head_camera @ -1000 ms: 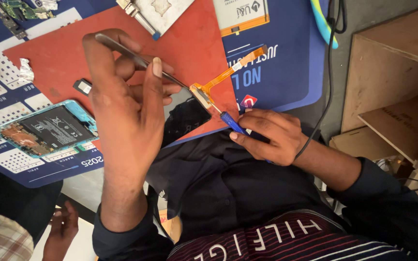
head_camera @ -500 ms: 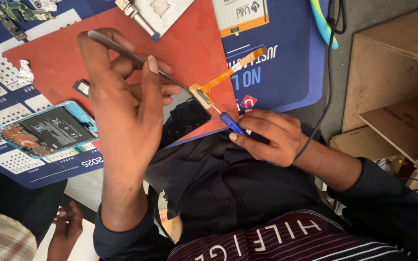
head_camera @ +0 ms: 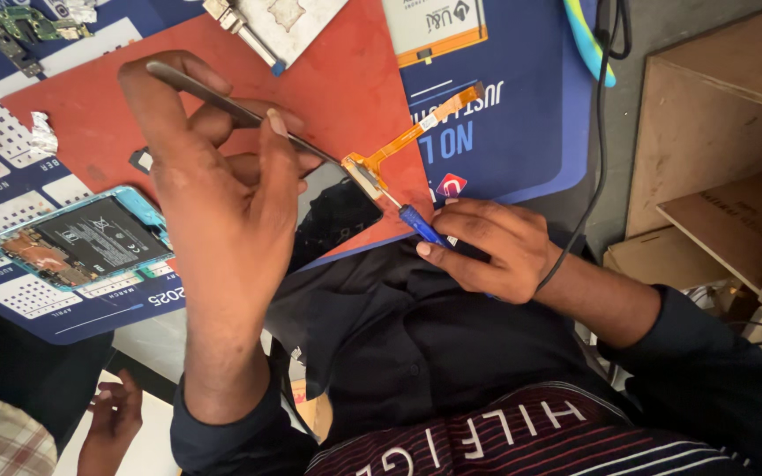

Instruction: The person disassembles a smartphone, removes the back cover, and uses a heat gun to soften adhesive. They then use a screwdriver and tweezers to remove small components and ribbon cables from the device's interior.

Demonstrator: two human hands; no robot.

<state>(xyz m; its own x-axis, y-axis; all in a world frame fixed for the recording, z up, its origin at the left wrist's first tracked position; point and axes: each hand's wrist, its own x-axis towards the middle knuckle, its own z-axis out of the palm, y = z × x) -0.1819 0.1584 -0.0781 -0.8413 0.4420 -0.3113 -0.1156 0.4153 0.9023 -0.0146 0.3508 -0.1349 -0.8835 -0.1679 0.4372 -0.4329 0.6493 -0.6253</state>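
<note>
Tweezers (head_camera: 240, 110) pinch orange ribbon cable (head_camera: 407, 137); blue-handled iron (head_camera: 421, 225) touches it.

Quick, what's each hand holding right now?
Left hand: closed, holding metal tweezers.
Right hand: closed, holding blue-handled tool.
</note>
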